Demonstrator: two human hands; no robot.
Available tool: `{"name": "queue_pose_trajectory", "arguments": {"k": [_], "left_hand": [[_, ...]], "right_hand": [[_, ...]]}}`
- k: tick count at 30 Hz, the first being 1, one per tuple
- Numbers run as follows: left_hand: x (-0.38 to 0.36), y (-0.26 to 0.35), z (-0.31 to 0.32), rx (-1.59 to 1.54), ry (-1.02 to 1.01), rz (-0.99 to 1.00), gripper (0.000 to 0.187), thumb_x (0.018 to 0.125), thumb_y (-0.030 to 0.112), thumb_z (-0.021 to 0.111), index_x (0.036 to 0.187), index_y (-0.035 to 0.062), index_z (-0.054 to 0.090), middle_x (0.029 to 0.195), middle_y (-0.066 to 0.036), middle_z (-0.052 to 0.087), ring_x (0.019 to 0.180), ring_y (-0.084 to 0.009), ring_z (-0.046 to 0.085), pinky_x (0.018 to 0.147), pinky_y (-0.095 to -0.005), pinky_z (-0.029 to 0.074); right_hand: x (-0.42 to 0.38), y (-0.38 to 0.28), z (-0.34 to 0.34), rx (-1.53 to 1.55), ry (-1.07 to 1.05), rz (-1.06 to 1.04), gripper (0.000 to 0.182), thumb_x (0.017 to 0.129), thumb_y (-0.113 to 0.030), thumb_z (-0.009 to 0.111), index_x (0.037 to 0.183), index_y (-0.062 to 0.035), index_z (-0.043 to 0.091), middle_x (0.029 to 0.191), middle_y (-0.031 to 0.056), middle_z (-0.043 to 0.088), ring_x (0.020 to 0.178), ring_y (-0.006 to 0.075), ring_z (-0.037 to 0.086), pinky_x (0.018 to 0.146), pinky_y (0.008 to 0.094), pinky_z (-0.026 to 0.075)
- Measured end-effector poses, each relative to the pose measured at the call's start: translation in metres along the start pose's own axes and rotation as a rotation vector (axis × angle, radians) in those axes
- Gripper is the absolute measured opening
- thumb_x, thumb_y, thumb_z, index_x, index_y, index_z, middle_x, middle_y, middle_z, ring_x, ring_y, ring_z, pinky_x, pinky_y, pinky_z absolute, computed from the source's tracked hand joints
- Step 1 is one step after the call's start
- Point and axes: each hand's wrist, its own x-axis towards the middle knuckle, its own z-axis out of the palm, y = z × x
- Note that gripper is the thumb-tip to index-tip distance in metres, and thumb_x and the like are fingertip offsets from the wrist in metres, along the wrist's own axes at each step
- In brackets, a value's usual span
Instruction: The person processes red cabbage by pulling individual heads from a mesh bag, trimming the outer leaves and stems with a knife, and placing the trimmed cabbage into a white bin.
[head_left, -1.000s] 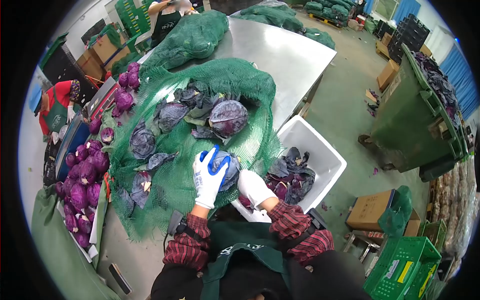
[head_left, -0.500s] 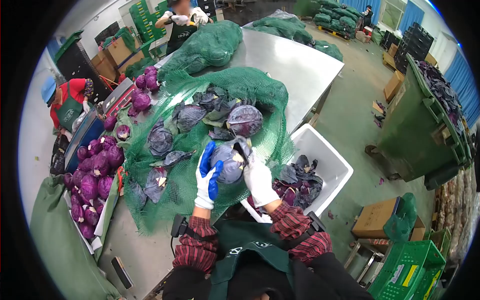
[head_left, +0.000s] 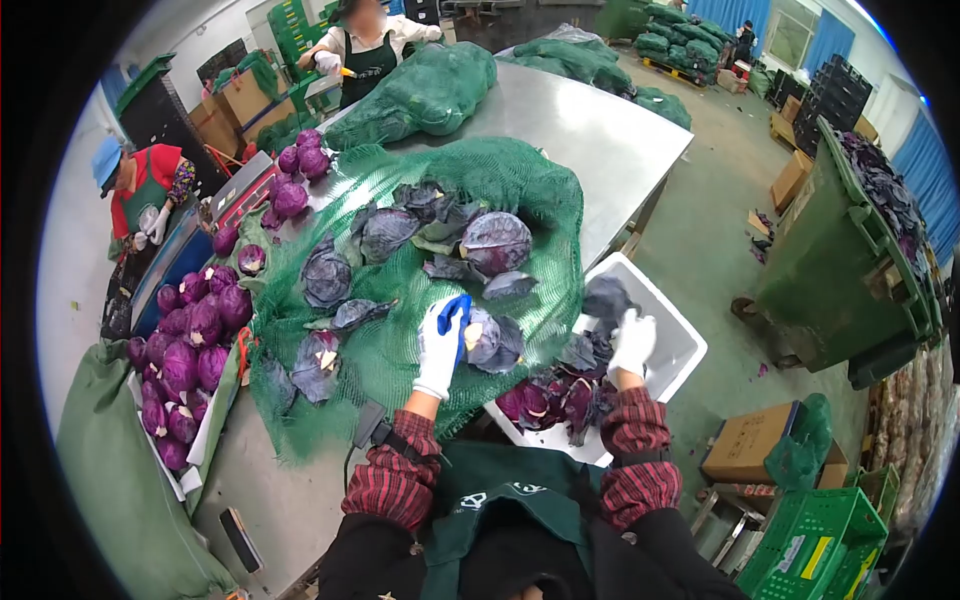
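My left hand (head_left: 442, 345), in a white and blue glove, has its fingers curled against the left side of a purple cabbage (head_left: 483, 335) with loose outer leaves, on the green net (head_left: 400, 410). Over the white bin (head_left: 683, 340), my right hand (head_left: 632, 345) shows its gloved back; its fingers are blurred. A dark leaf (head_left: 606, 297), smeared by motion, is just beyond those fingers, and whether they touch it is unclear. Leaves and purple scraps (head_left: 575, 395) lie in the bin. More cabbages, one of them a large head (head_left: 496, 243), rest on the net.
Trimmed cabbages (head_left: 180, 360) fill a lined container at left. Full green net sacks (head_left: 430, 90) lie on the metal table (head_left: 590, 130). Two co-workers stand beyond, at left and at the top. A green waste bin (head_left: 840, 260) and green crate (head_left: 810, 545) are at right.
My right hand has left the cabbage and moved right, over the white bin. The cabbage is lower, beside my left hand. Another loose leaf now lies below the large head.
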Motion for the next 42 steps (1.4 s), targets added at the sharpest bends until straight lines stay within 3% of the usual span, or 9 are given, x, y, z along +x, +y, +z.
{"name": "queue_pose_trajectory", "arguments": {"k": [2, 6, 8, 11, 15, 22, 29, 36, 42], "left_hand": [[0.001, 0.004, 0.004, -0.037, -0.016, -0.035, 0.026, 0.091, 0.018, 0.058, 0.11, 0.0026, 0.067, 0.109, -0.015, 0.066, 0.102, -0.0252, 0.061, 0.089, -0.0342, 0.047], [-0.011, 0.031, 0.011, 0.457, -0.155, 0.285, 0.027, 0.091, 0.021, 0.057, 0.113, 0.0094, 0.067, 0.114, -0.017, 0.063, 0.106, -0.0333, 0.058, 0.095, -0.0416, 0.043], [-0.015, 0.03, 0.012, 0.396, -0.122, 0.228, 0.028, 0.091, 0.022, 0.055, 0.115, 0.0112, 0.067, 0.116, -0.016, 0.061, 0.104, -0.034, 0.058, 0.096, -0.0421, 0.042], [-0.005, 0.004, 0.013, 0.069, -0.098, 0.076, 0.029, 0.094, 0.018, 0.054, 0.118, 0.004, 0.063, 0.114, -0.014, 0.063, 0.102, -0.0258, 0.06, 0.091, -0.0365, 0.046], [-0.005, 0.019, 0.004, -0.23, -0.151, -0.298, 0.032, 0.096, 0.014, 0.053, 0.124, -0.0008, 0.058, 0.125, -0.012, 0.059, 0.113, -0.0198, 0.056, 0.097, -0.0332, 0.043], [-0.023, 0.016, 0.006, -0.135, -0.211, 0.063, 0.053, 0.088, 0.013, 0.065, 0.136, 0.0, 0.046, 0.136, -0.013, 0.049, 0.125, -0.0231, 0.047, 0.107, -0.0323, 0.034], [-0.006, 0.005, 0.003, -0.049, -0.218, -0.006, 0.05, 0.087, 0.015, 0.067, 0.133, 0.0027, 0.051, 0.124, -0.013, 0.054, 0.112, -0.023, 0.055, 0.098, -0.0332, 0.043], [-0.016, 0.013, 0.01, 0.034, -0.168, 0.126, 0.055, 0.079, 0.015, 0.074, 0.13, 0.0059, 0.056, 0.124, -0.012, 0.056, 0.12, -0.0235, 0.05, 0.103, -0.0349, 0.039], [-0.04, 0.021, -0.022, -0.168, -0.23, 0.0, 0.06, 0.079, 0.009, 0.073, 0.134, 0.0003, 0.051, 0.139, -0.014, 0.047, 0.131, -0.0253, 0.043, 0.111, -0.0355, 0.031]], "right_hand": [[-0.012, -0.099, -0.094, 0.496, -0.177, 0.387, 0.021, 0.096, -0.019, 0.054, 0.083, -0.003, 0.06, 0.07, 0.0091, 0.061, 0.065, 0.0179, 0.06, 0.061, 0.0335, 0.048], [-0.076, -0.137, -0.096, 0.328, -0.613, -0.144, 0.031, 0.096, -0.027, 0.055, 0.111, -0.0003, 0.058, 0.091, 0.0187, 0.069, 0.08, 0.0303, 0.067, 0.071, 0.0375, 0.052], [-0.115, -0.167, -0.095, 0.374, -0.515, -0.466, 0.039, 0.099, -0.036, 0.049, 0.126, -0.0078, 0.054, 0.083, 0.0161, 0.067, 0.061, 0.0264, 0.066, 0.058, 0.0368, 0.051], [-0.128, -0.197, -0.096, 0.241, -0.729, -0.365, 0.052, 0.1, -0.036, 0.043, 0.147, -0.0172, 0.033, 0.087, 0.0236, 0.065, 0.071, 0.0401, 0.063, 0.061, 0.0453, 0.05], [-0.125, -0.199, -0.079, 0.225, -0.685, -0.474, 0.054, 0.1, -0.039, 0.04, 0.147, -0.0133, 0.03, 0.079, 0.024, 0.064, 0.059, 0.0399, 0.061, 0.053, 0.0463, 0.048], [-0.123, -0.199, -0.059, 0.213, -0.589, -0.505, 0.055, 0.1, -0.036, 0.042, 0.145, -0.0064, 0.033, 0.07, 0.0208, 0.063, 0.054, 0.0365, 0.061, 0.049, 0.0448, 0.048], [-0.116, -0.205, -0.07, 0.19, -0.556, -0.548, 0.049, 0.099, -0.035, 0.044, 0.139, -0.0064, 0.043, 0.07, 0.0195, 0.063, 0.055, 0.0356, 0.061, 0.049, 0.0438, 0.048], [-0.066, -0.186, -0.02, 0.05, -0.641, -0.369, 0.05, 0.1, -0.043, 0.034, 0.104, -0.003, 0.064, 0.101, 0.0226, 0.065, 0.091, 0.0387, 0.063, 0.077, 0.0462, 0.05], [-0.073, -0.154, -0.011, 0.306, -0.68, -0.158, 0.05, 0.1, -0.044, 0.036, 0.108, -0.0043, 0.066, 0.105, 0.0218, 0.065, 0.097, 0.0419, 0.06, 0.086, 0.046, 0.047]]}}
